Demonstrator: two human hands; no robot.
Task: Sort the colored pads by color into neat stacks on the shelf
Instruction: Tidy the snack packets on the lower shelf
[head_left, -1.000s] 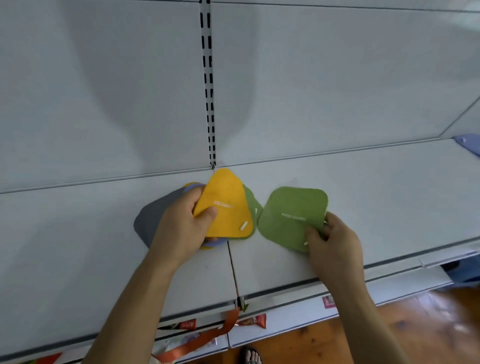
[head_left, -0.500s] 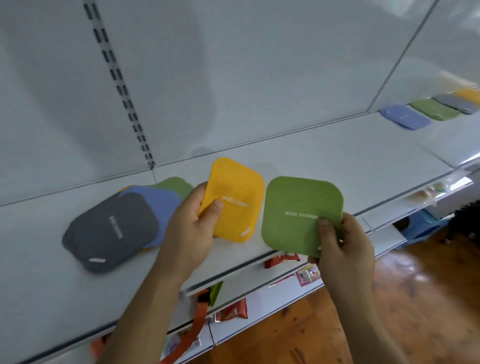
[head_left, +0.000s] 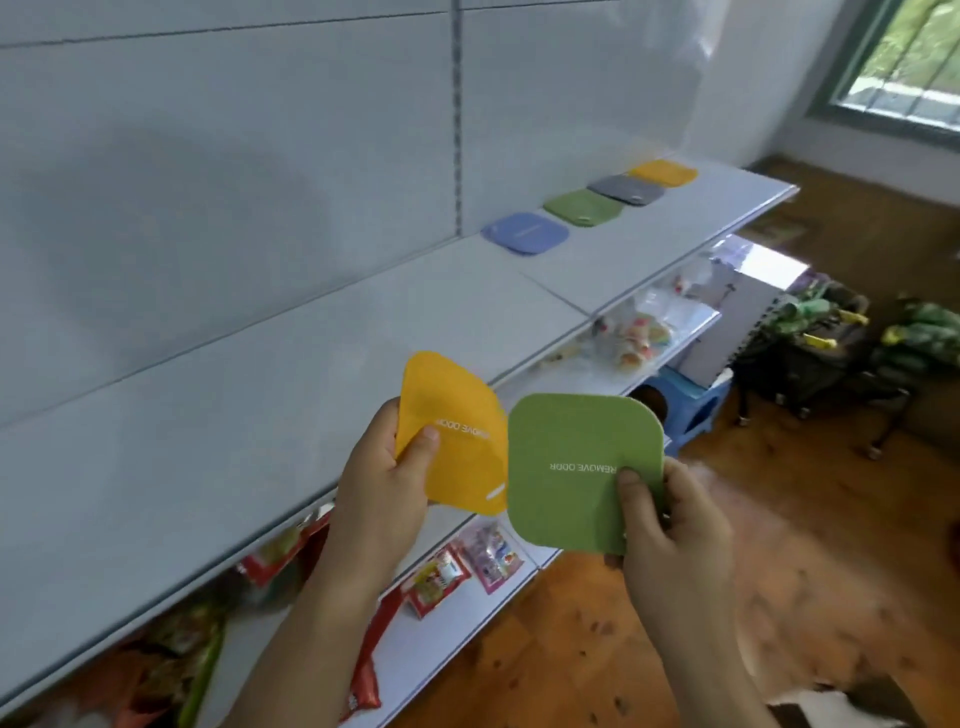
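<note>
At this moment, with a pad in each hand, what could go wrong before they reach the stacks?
The left hand pinches the yellow pad only at one edge, so it could slip. The right hand holds the green pad at a corner. The stacks, green and yellow, lie close together far along the shelf; a hasty drop might land askew.

wall (head_left: 208, 156) – pale grey panels | floor (head_left: 779, 571) – wood | window (head_left: 904, 57) – upper right, daylight
</note>
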